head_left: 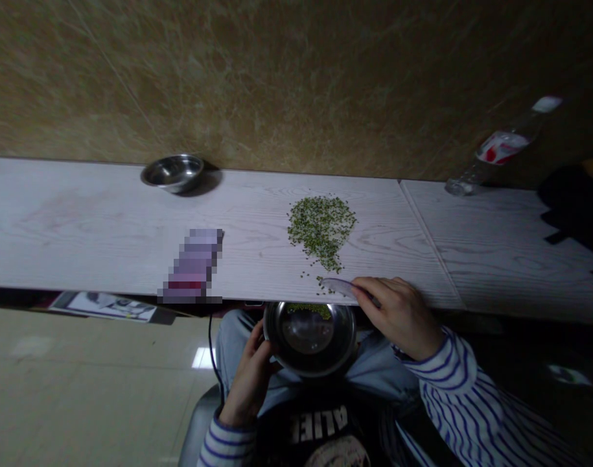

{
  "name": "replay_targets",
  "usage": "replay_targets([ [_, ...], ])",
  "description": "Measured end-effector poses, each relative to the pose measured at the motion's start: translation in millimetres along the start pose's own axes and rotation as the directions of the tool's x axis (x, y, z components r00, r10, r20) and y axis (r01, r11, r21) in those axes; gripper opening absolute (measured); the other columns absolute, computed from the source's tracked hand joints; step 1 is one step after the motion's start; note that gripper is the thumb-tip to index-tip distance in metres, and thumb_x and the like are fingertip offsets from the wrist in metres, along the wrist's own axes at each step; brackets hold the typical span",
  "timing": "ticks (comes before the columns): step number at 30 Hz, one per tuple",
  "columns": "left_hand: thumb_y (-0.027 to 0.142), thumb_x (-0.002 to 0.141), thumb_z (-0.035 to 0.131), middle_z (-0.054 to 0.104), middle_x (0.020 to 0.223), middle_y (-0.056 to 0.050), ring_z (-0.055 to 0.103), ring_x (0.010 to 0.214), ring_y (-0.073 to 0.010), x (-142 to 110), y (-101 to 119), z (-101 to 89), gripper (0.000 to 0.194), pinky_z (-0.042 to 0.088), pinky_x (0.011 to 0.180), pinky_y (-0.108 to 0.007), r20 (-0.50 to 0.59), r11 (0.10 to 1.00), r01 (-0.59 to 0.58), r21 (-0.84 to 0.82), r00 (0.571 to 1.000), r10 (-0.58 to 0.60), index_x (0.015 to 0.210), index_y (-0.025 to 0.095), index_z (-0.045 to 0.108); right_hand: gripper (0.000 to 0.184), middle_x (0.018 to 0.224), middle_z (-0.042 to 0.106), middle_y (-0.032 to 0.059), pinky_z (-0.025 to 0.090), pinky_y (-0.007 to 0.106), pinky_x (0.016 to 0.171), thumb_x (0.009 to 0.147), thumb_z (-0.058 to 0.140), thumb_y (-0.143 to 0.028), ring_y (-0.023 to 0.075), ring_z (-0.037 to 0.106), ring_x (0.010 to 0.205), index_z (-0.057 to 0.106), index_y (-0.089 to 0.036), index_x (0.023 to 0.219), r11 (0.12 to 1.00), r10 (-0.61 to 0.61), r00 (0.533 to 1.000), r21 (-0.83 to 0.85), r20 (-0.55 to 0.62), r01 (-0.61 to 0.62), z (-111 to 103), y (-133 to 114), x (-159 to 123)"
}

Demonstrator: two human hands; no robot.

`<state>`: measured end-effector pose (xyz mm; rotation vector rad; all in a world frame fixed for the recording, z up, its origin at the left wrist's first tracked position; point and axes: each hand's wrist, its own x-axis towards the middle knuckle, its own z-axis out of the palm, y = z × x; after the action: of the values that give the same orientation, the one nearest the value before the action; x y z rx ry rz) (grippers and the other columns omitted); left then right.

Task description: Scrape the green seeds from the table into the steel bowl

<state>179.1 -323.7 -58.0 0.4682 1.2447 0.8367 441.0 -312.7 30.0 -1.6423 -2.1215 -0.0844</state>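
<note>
Small green beans (320, 224) lie spread in a patch on the pale wood-grain table, narrowing to a few loose ones near the front edge. My right hand (396, 311) is closed on a thin, see-through plastic piece (337, 287), whose tip lies among those loose beans. What exact kind of piece it is, I cannot tell. Below the table edge, my left hand (256, 363) grips the left rim of a steel bowl (308, 340) held over my lap. Some green beans rest inside this bowl, along its far side.
Another steel bowl (174, 174) stands by the wall on the left. A blurred-out flat object (194, 266) lies near the front edge. At the right stands a clear bottle (503, 148) with a white cap, beside a dark item (575, 204).
</note>
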Motion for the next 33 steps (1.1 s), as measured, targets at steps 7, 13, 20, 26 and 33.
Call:
replay_targets([
  [7, 0.028, 0.068, 0.070, 0.067, 0.099, -0.003, 0.058, 0.082, -0.0171, 1.6, -2.5, -2.5, 0.063, 0.048, 0.065, -0.027, -0.014, 1.000, 0.005, -0.016, 1.000, -0.005, 0.130, 0.026, 0.058, 0.016, 0.085, 0.077, 0.0062, 0.047, 0.031, 0.071, 0.097, 0.052, -0.022, 0.0201, 0.072, 0.074, 0.068, -0.018, 0.096, 0.999, 0.039, 0.999, -0.008, -0.004, -0.039, -2.9, 6.6, -1.7],
  [13, 0.034, 0.071, 0.072, 0.067, 0.103, -0.004, 0.060, 0.085, -0.0188, 2.2, -2.9, -2.5, 0.063, 0.048, 0.066, -0.028, 0.000, 1.000, -0.006, -0.014, 1.000, 0.006, 0.132, 0.025, 0.056, 0.016, 0.085, 0.077, 0.0053, 0.047, 0.031, 0.071, 0.097, 0.053, -0.021, 0.0198, 0.073, 0.074, 0.068, -0.019, 0.095, 0.999, 0.043, 0.999, 0.008, 0.007, -0.043, -1.1, 2.1, 0.5],
  [20, 0.036, 0.072, 0.073, 0.067, 0.106, -0.005, 0.060, 0.085, -0.0185, 3.5, -2.4, -4.7, 0.062, 0.046, 0.063, -0.026, 0.008, 1.000, -0.017, -0.007, 1.000, 0.017, 0.131, 0.027, 0.058, 0.013, 0.082, 0.077, 0.0051, 0.047, 0.032, 0.067, 0.094, 0.055, -0.020, 0.0212, 0.072, 0.070, 0.068, -0.018, 0.095, 0.996, 0.080, 0.996, -0.026, -0.027, -0.081, 2.2, 5.5, 3.3],
  [26, 0.034, 0.070, 0.074, 0.066, 0.095, -0.003, 0.059, 0.081, -0.0176, 1.9, -3.0, -4.1, 0.063, 0.045, 0.061, -0.025, 0.007, 1.000, -0.006, -0.028, 1.000, 0.006, 0.131, 0.026, 0.058, 0.012, 0.080, 0.077, 0.0030, 0.047, 0.031, 0.067, 0.094, 0.055, -0.019, 0.0206, 0.071, 0.068, 0.067, -0.019, 0.095, 0.996, 0.087, 0.996, -0.022, -0.023, -0.088, 5.6, 0.6, 6.7],
  [33, 0.030, 0.071, 0.071, 0.065, 0.095, -0.002, 0.058, 0.079, -0.0160, 3.1, 0.0, -5.5, 0.063, 0.044, 0.061, -0.024, -0.006, 1.000, -0.014, -0.027, 1.000, 0.013, 0.131, 0.026, 0.057, 0.013, 0.074, 0.075, 0.0018, 0.047, 0.029, 0.062, 0.093, 0.054, -0.020, 0.0197, 0.070, 0.064, 0.067, -0.020, 0.093, 0.994, 0.111, 0.993, -0.020, -0.036, -0.111, 10.3, -8.0, 15.5],
])
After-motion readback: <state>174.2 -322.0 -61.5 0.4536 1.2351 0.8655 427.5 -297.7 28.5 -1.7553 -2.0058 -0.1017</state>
